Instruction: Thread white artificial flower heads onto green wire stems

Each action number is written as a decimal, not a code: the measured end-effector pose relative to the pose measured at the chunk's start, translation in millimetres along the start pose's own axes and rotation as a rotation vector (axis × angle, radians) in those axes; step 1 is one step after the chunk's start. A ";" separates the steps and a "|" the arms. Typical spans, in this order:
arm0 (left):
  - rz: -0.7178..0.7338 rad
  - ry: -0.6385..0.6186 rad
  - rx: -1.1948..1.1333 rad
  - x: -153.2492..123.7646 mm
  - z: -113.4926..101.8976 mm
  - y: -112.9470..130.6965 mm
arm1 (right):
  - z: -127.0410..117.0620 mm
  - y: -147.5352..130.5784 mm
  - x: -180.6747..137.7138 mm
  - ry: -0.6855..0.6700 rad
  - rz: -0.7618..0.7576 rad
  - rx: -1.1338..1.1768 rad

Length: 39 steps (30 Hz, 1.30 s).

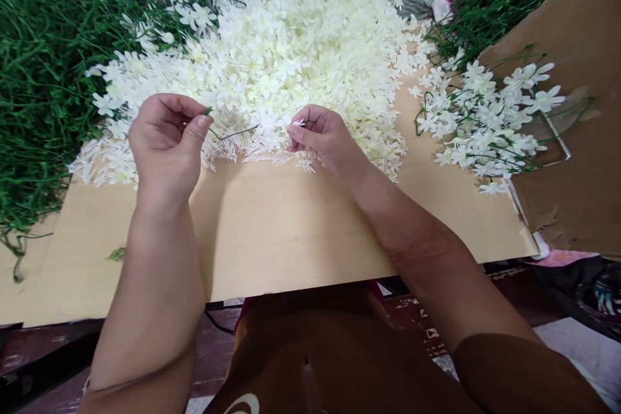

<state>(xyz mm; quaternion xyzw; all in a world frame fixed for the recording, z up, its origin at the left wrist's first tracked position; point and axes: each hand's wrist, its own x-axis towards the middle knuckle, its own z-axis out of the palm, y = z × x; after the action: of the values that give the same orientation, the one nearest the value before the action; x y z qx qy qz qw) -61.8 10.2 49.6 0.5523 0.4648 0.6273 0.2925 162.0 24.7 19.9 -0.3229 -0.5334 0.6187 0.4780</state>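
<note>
My left hand point(169, 142) pinches a thin green artificial stem point(223, 137) between thumb and fingertips, above the table. The stem's loose end points right, toward my other hand. My right hand point(323, 136) has its thumb and fingers closed on a small white artificial flower point(297, 123), of which only a bit shows. A gap remains between the stem and that flower. Behind both hands rises a large heap of loose white flowers point(310, 45), with their pale stalks along its front edge.
Bundles of green stems point(43, 77) pile up at the left, more green stems point(514, 0) at the back right. Assembled white flower sprays point(485, 116) lie beside a cardboard box point(572, 194). A small green scrap point(116, 254) rests on the tabletop point(272, 226) by my left forearm.
</note>
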 end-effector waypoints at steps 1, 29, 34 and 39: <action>0.000 0.007 -0.029 -0.1 0.1 -0.3 | 1.3 -2.8 -1.1 0.000 -0.005 0.004; -0.434 -0.408 -0.059 -22.3 28.1 -11.1 | 14.9 2.9 -4.7 -0.048 0.066 0.032; -0.464 -0.389 -0.054 -22.7 29.3 -9.3 | 17.3 7.4 -4.5 -0.028 -0.026 -0.109; -0.454 -0.411 -0.030 -22.9 29.4 -11.5 | 16.7 9.9 -4.9 -0.004 -0.112 -0.274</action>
<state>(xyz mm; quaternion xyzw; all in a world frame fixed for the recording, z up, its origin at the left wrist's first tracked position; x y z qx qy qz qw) -30.1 2.2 28.3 0.5452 0.4983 0.4278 0.5210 146.0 14.5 13.5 -0.3537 -0.6309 0.5130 0.4622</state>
